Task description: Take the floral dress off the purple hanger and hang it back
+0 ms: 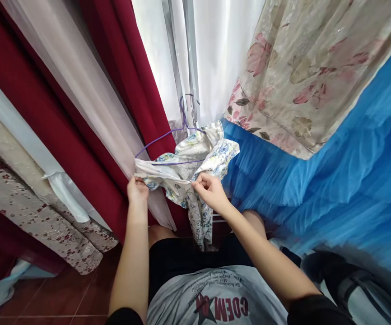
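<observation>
Pinching the near edge of the blue-flowered garment (178, 192) between thumb and fingers, my right hand (211, 190) sits close to its middle, while my left hand (137, 189) is closed on its left end. The cloth spans sideways between both grips, and its longer part hangs down below and between them. Just ahead of my grips is the purple hanger (184, 119), its lower bar crossing the garment's opening; my left hand is nearer its left end. Its right end seems tucked inside, though folds hide it.
</observation>
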The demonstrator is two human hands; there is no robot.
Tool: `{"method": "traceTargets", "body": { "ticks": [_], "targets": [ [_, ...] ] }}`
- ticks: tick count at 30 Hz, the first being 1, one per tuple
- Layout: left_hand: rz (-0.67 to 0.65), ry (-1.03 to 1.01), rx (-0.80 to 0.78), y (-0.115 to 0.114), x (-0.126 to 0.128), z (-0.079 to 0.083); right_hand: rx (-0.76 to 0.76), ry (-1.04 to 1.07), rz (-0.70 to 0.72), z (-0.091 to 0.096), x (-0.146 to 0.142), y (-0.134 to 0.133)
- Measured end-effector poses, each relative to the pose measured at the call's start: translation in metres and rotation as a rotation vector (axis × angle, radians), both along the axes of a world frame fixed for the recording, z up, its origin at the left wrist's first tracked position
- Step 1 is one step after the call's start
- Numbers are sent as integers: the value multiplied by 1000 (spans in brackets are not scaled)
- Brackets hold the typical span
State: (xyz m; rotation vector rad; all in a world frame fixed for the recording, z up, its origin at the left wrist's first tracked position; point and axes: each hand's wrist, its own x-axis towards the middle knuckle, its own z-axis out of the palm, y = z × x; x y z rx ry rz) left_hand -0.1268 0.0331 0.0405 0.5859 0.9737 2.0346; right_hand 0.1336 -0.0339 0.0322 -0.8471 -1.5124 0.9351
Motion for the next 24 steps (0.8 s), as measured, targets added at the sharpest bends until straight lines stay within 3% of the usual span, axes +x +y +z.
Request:
{"method": "traceTargets", "body": {
  "ticks": [3, 6, 8, 11, 13, 16, 18, 22, 24],
  "targets": [
    [-138, -123, -104, -11, 35, -44, -106, 103, -62, -27, 8, 3],
    [-280, -229, -170, -23, 68, -68, -220, 173, -273, -63, 38, 4],
    [-378, -289, -160, -30, 84, -69, -262, 160, -378, -84, 62, -1],
    [-550, -291, -42, -45, 110, -51, -283, 59, -395, -98, 85, -17],
    [-642, -178, 50, -60, 132, -34, -231, -72, -315, -94, 85, -29],
    [-737, 153, 117, -87, 166, -12, -167, -207, 38, -76, 68, -45],
    [-778, 420, 153, -100, 180, -3, -184, -136, 220, -62, 54, -52],
    [-668, 803, 247, -104, 175, -3, -242, 93, 253, -41, 48, -61],
    [-802, 862, 231, -101, 163, -14, -326, 128, 293, -32, 60, -63]
  ]
}}
